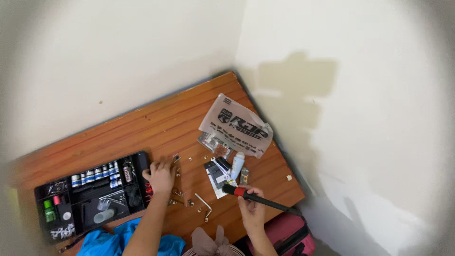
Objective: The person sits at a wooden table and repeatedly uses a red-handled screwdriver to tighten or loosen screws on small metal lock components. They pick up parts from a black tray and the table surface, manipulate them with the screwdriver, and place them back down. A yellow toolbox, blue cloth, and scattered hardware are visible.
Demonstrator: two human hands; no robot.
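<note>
The person's right hand (252, 205) was closed around a black tool with a red collar (256, 198), holding it low over the wooden table (156, 128), just beside a white tube (237, 165) and some small packets (219, 176). The left hand (161, 175) lay spread flat on the table among scattered screws (182, 196), gripping nothing, right against the edge of a black tool tray (92, 194). A printed plastic bag (237, 125) lay further back.

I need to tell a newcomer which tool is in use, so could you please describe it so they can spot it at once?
Start at the wooden table in the room's corner and go to its near right edge. There the right hand holds a long black tool with a red band near its tip, unlike the small L-shaped metal key lying beside it.
</note>
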